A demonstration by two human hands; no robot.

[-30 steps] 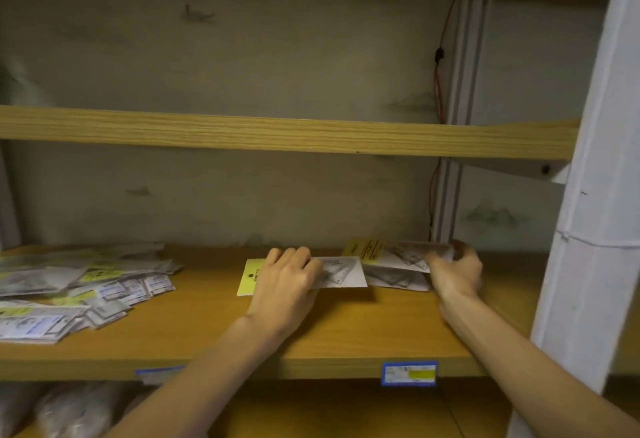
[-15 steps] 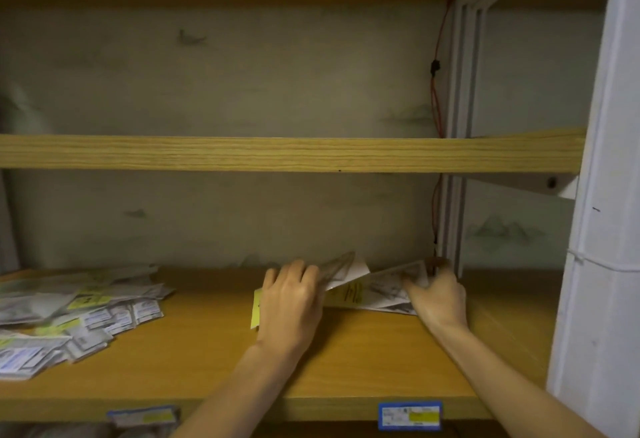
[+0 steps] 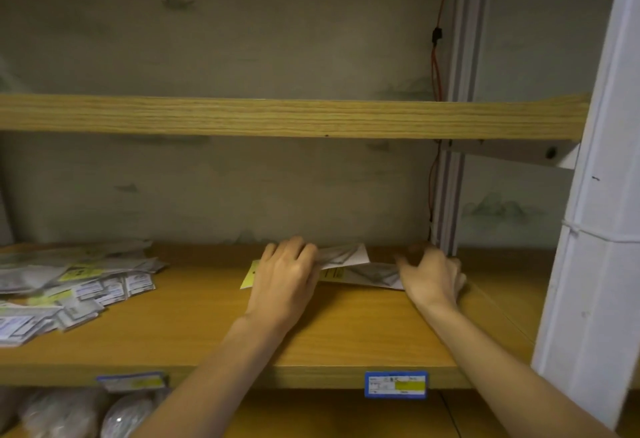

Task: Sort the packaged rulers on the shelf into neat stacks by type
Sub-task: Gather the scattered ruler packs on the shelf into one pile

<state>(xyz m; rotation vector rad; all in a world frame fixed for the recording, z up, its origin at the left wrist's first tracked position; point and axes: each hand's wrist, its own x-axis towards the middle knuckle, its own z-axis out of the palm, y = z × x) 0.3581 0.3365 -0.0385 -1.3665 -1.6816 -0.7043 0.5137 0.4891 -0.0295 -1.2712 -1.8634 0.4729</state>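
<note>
Between both hands' fingers [image 3: 291,254] lie the ruler packets [image 3: 367,273].

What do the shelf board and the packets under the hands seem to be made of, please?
Shelf board: wood or wood-look laminate, matte, with visible grain. Packets: likely clear glossy plastic with a yellow paper header; blur leaves it open.

Single head-worn wide-angle view, facing forward and slightly down into a wooden shelf [image 3: 214,330] at close range. Level with the gap between that board and the upper shelf board [image 3: 277,115], so the upper board shows edge-on. Back wall [image 3: 242,39] straight ahead, white upright [image 3: 599,195] close at right. Both forearms entering from the bottom edge. No second view to overlap.
</note>
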